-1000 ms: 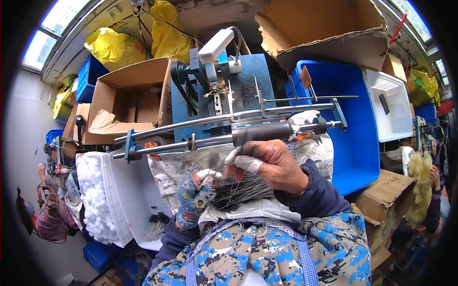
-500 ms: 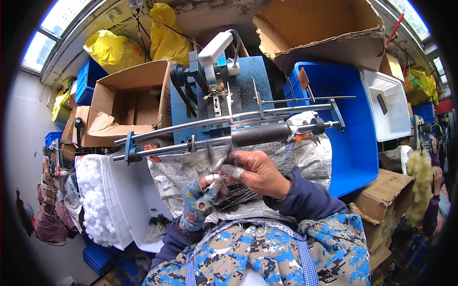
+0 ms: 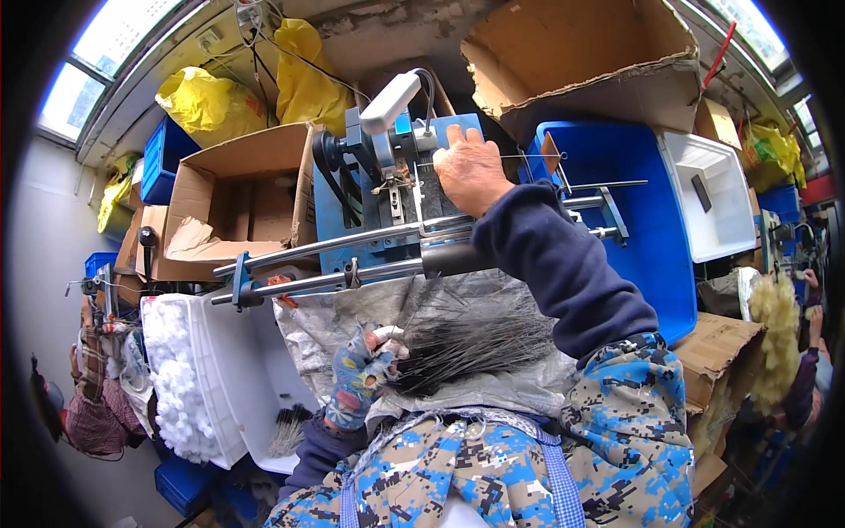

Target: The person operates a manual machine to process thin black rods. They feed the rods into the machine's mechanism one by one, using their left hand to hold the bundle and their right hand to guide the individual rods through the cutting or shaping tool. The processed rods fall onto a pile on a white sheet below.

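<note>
Compared with half a second ago, my hands have parted. Then they met above the dark wire bundle (image 3: 480, 348); my right hand (image 3: 473, 169) is now palm-down over the blue plate of the machine (image 3: 387, 167). A thin wire (image 3: 532, 157) shows on both sides of it, looped at its right end; whether those fingers grasp it, I cannot tell. My left hand (image 3: 354, 374), cloth-wrapped, remains low, its taped fingers bent at the bundle's left end; their grip cannot be determined. The bundle lies on a silvery sheet (image 3: 326, 308).

Obstruction: my right sleeve (image 3: 554, 255) covers part of the rails (image 3: 352, 241) and dark roller (image 3: 453, 259). Surroundings: cardboard box (image 3: 304, 194) left of the machine, blue bin (image 3: 656, 273) right, white tufts (image 3: 180, 378) lower left.
</note>
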Motion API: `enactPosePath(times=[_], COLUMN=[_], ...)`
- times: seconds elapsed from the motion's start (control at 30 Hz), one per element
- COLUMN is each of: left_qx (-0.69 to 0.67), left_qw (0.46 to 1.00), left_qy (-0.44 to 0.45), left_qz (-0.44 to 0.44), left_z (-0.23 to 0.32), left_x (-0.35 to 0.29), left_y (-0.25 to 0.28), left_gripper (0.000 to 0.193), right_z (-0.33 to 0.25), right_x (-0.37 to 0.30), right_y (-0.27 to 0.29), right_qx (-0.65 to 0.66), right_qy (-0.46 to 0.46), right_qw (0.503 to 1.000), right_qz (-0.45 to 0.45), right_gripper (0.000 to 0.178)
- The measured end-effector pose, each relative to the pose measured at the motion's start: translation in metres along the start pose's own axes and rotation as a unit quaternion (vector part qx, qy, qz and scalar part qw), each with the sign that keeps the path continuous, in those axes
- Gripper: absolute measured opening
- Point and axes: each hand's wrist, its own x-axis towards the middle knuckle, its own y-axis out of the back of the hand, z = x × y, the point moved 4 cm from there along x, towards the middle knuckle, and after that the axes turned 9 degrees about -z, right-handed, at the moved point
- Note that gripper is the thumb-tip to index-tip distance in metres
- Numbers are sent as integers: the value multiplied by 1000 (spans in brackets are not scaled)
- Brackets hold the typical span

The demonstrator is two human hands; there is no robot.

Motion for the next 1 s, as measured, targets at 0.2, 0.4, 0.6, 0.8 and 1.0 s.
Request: enactPosePath(times=[0.2,0.4,0.6,0.8,1.0], left_qx=[-17,-46,-19,-21,14], left_qw=[1000,999,1000,1000,999], left_qy=[-9,13,2,-18,-43], left_qz=[16,2,2,-14,-17], left_z=[-2,-8,-10,-7,-6], left_x=[-3,-2,1,2,-1], left_y=[12,7,7,0,-1], left_gripper=[20,21,18,17,16], right_z=[0,-3,-4,5,17], right_x=[20,16,17,22,2], right_y=[-23,-24,-24,-32,-28], right_qx=[32,30,38,57,33], right_qy=[-22,-13,3,12,-42], right_qw=[998,999,999,998,996], right_qz=[-44,-20,-10,21,71], right_gripper=[21,19,19,18,38])
